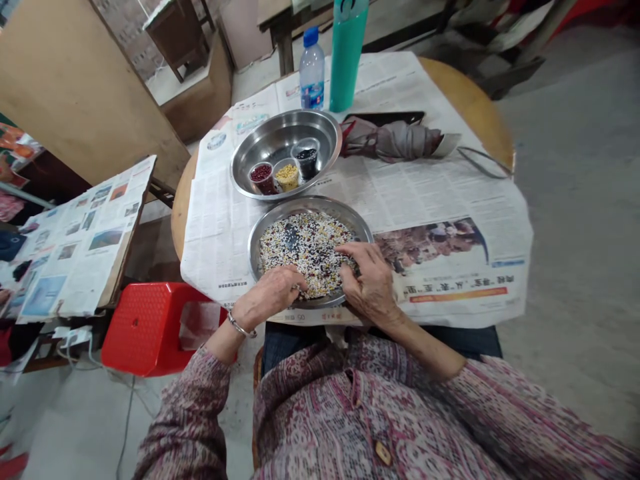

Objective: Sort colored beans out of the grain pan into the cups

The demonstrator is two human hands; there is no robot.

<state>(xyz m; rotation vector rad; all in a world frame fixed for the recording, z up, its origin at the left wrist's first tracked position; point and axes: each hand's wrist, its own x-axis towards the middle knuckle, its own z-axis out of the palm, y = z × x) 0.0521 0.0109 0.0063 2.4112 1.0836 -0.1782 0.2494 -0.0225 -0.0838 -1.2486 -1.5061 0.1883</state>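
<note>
A shallow steel bowl (255, 257) close to me holds a mix of white grains and dark, yellow and red beans (307, 247). At its near left rim is my left hand (280, 287), a bracelet on its wrist, with fingers curled together at the grains; what lies between the fingertips is hidden. Over the bowl's right side, my right hand (369, 277) touches the mix, thumb and index finger apart. Behind stands a larger steel bowl (237, 163) with three clear cups: one of red beans (261, 179), one of yellow beans (287, 175), one of black beans (307, 160).
Newspaper (450, 200) covers the round table. Toward the back stand a water bottle (313, 73) and a tall green bottle (347, 63). A folded grey umbrella (400, 139) lies to the right of the larger bowl. On the left are a red stool (145, 327) and another newspaper-covered table (90, 233).
</note>
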